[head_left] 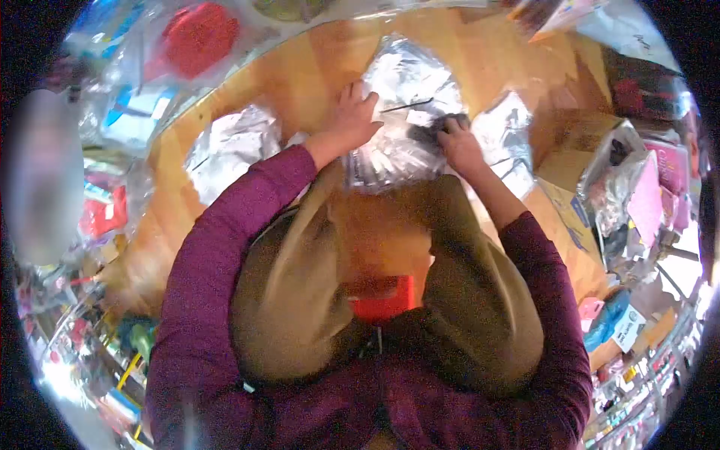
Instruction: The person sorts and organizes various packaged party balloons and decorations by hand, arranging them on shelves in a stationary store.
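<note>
A shiny clear plastic bag [397, 150] with pale contents lies on the wooden floor between my knees and beyond them. My left hand [356, 118] rests at its left edge, fingers apart. At its right side my right hand [459, 144] has its fingers bent around a dark, blurred item [427, 133]. A thin black strip [407, 106] lies across the bag. Another shiny bag [234, 150] is on the floor to the left, and a third [508, 139] sits just right of my right hand.
Past the bags at the upper left is a round red item [201, 39] in clear plastic. A cardboard box [574, 169] stands at the right beside pink packages [667, 176]. Something red [382, 298] is between my thighs. Packaged goods line both sides.
</note>
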Demonstrator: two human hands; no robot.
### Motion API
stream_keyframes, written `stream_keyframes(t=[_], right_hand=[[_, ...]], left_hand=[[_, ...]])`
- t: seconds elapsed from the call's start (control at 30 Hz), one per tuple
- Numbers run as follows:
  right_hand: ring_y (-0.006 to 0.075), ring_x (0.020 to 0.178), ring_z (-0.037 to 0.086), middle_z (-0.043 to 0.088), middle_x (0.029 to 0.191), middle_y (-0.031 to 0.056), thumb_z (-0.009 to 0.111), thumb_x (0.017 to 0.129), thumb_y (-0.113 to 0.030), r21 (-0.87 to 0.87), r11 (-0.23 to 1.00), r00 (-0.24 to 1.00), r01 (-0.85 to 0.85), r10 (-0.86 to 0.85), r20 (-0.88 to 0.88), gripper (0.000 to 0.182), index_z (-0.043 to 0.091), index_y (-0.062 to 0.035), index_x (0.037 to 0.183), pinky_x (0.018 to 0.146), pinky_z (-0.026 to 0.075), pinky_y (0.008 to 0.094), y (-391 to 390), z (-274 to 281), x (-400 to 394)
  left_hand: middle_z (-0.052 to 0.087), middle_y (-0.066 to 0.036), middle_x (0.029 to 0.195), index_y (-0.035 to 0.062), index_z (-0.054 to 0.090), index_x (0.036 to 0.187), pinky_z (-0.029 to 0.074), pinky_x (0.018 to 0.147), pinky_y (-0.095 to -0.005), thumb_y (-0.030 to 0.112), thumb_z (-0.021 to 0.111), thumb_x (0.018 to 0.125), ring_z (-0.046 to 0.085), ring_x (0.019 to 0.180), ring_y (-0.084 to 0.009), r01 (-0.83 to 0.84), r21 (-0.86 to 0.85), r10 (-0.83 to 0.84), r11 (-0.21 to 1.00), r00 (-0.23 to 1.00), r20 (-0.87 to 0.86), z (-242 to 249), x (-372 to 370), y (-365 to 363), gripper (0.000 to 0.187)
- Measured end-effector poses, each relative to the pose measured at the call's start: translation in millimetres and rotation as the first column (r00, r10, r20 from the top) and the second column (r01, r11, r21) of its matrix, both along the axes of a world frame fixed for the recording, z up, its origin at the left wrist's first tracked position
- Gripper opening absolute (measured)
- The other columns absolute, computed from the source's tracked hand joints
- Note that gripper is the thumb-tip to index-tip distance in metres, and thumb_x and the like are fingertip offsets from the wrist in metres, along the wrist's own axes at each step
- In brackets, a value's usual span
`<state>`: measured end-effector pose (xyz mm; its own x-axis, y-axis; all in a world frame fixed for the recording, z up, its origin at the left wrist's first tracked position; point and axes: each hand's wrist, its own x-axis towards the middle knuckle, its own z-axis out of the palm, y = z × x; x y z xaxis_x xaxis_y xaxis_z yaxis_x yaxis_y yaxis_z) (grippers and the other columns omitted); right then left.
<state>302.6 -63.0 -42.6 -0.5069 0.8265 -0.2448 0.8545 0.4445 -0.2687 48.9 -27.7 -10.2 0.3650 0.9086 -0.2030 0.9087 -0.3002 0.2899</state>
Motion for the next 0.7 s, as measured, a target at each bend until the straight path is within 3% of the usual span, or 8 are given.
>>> stream_keyframes(t=[0.07,0.13,0.17,0.2,0.3,0.33,0.5,0.7], right_hand=[[0.0315,0.087,0.05,0.052,0.092,0.0165,0.055,0.065,-0.012,-0.004,0.989,0.918,0.149,-0.14,-0.371,0.017,0.057,-0.0033,0.08,0.077,0.041,0.0408,7,-38,11],[0.0299,0.073,0.054,0.054,0.07,0.0154,0.053,0.065,-0.013,-0.041,0.999,0.968,0.036,-0.045,-0.245,0.012,0.057,-0.0052,0.074,0.069,0.042,0.04,31,0,7],[0.03,0.072,0.053,0.054,0.071,0.0157,0.053,0.065,-0.013,0.201,0.978,0.928,0.061,0.018,-0.371,0.013,0.058,-0.0049,0.075,0.067,0.043,0.0402,40,15,1],[0.0339,0.081,0.052,0.055,0.083,0.0184,0.053,0.064,-0.003,-0.182,0.977,0.98,0.112,-0.139,-0.144,0.027,0.057,-0.0052,0.09,0.074,0.042,0.0387,55,29,-8],[0.0326,0.078,0.053,0.054,0.078,0.0163,0.054,0.064,-0.011,-0.017,0.997,0.957,-0.069,0.061,-0.285,0.014,0.06,-0.0072,0.076,0.068,0.043,0.0393,71,31,-40],[0.0322,0.078,0.052,0.054,0.079,0.0163,0.054,0.064,-0.012,0.111,0.975,0.931,-0.195,0.219,-0.292,0.012,0.06,-0.0078,0.074,0.067,0.044,0.0392,76,15,-51],[0.0314,0.091,0.047,0.048,0.097,0.0147,0.05,0.069,-0.019,0.093,0.976,0.976,-0.196,0.204,-0.079,0.017,0.06,-0.0095,0.078,0.068,0.046,0.0381,44,1,-100],[0.0308,0.094,0.047,0.048,0.098,0.0142,0.049,0.071,-0.018,-0.039,0.985,0.984,-0.169,0.166,-0.062,0.021,0.06,-0.0158,0.089,0.072,0.045,0.0417,26,6,-26]], left_hand=[[0.042,-0.018,0.117,0.0106,0.048,0.11,0.027,0.093,-0.0468,0.024,0.061,0.069,0.036,0.111,-0.0345,0.129,0.233,-0.178,0.964,0.963,0.203,-14,2,7,0.045],[0.047,-0.016,0.101,0.0032,0.053,0.097,0.033,0.086,-0.0399,0.016,0.065,0.062,0.044,0.098,-0.0301,0.263,0.29,-0.345,0.92,0.895,0.282,-1,12,12,0.038],[0.048,-0.013,0.097,0.005,0.054,0.095,0.034,0.084,-0.0406,0.016,0.063,0.064,0.045,0.096,-0.0295,0.234,0.16,-0.267,0.959,0.935,0.232,0,17,11,0.034],[0.048,-0.013,0.095,0.0055,0.055,0.093,0.036,0.081,-0.0403,0.016,0.063,0.065,0.046,0.094,-0.0298,0.223,0.141,-0.251,0.965,0.939,0.234,-2,18,13,0.031],[0.048,-0.013,0.09,0.0052,0.054,0.086,0.038,0.075,-0.0396,0.015,0.06,0.068,0.047,0.088,-0.0312,0.176,-0.031,-0.162,0.984,0.954,0.251,2,15,18,0.022],[0.048,-0.013,0.09,0.0052,0.054,0.086,0.038,0.075,-0.0396,0.015,0.06,0.068,0.047,0.088,-0.0312,0.182,-0.026,-0.169,0.983,0.951,0.258,-7,11,20,0.022],[0.046,-0.012,0.084,0.0043,0.051,0.08,0.038,0.071,-0.0383,0.006,0.054,0.069,0.046,0.083,-0.0315,0.111,0.026,-0.111,0.993,0.878,0.465,-38,-17,13,0.011],[0.046,-0.012,0.082,0.0042,0.048,0.076,0.038,0.07,-0.0369,0.004,0.054,0.069,0.046,0.081,-0.0311,0.082,0.036,-0.089,0.996,0.879,0.469,-28,-16,4,0.01]])
